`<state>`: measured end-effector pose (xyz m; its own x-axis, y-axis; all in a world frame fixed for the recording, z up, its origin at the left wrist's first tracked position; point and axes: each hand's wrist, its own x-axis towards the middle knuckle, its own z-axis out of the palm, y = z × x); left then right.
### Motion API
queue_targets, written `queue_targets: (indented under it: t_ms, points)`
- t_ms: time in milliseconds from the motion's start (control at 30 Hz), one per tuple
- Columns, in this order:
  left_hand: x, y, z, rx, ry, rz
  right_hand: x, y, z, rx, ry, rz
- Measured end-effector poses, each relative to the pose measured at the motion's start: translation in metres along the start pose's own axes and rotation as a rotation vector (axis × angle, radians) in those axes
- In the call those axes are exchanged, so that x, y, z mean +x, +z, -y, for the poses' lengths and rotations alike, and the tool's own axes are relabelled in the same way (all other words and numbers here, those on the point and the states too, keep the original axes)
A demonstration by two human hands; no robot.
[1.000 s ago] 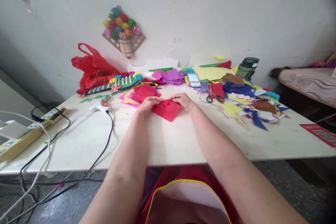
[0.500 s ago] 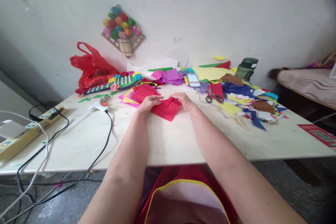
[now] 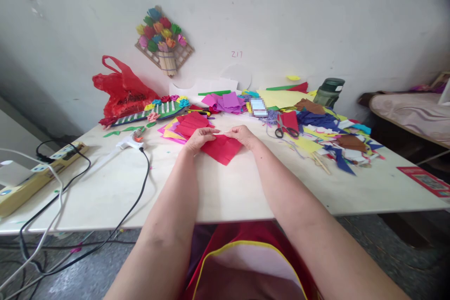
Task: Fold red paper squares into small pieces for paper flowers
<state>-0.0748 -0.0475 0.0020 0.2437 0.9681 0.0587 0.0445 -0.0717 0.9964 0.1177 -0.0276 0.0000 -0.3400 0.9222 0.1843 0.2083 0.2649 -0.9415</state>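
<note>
A square of red crepe paper (image 3: pixel 224 151) hangs between my hands above the middle of the table, one corner pointing towards me. My left hand (image 3: pixel 200 139) pinches its upper left edge. On the other side, my right hand (image 3: pixel 243 136) has its fingers closed at the upper right edge. A thin pale stick-like thing shows between the fingertips along the paper's top; its kind is too small to tell. Just behind my left hand lies a stack of red, yellow and pink paper squares (image 3: pixel 190 124).
Left are a hot glue gun (image 3: pixel 131 141) with its black cord, a power strip (image 3: pixel 42 176) and a red plastic bag (image 3: pixel 121 86). Scissors (image 3: pixel 286 129), coloured paper scraps (image 3: pixel 346 138), wooden sticks (image 3: pixel 322 163) and a dark bottle (image 3: pixel 329 92) are right.
My right hand has shifted slightly left along the paper's top edge, closer to my left hand. The red paper has swung so that its lower corner points more towards me.
</note>
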Motion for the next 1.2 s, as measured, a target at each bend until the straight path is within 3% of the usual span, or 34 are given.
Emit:
queue_targets:
  t_ms: [400, 767, 1200]
  points:
    - [0.001, 0.010, -0.002, 0.190, 0.067, 0.028, 0.004, 0.008, -0.001, -0.025, -0.037, -0.022]
    - [0.004, 0.007, 0.003, 0.172, 0.056, 0.035, -0.002, 0.005, 0.009, -0.040, -0.060, 0.025]
    - [0.006, 0.005, 0.004, 0.228, 0.102, 0.100, 0.002, 0.006, 0.001, -0.057, -0.092, 0.037]
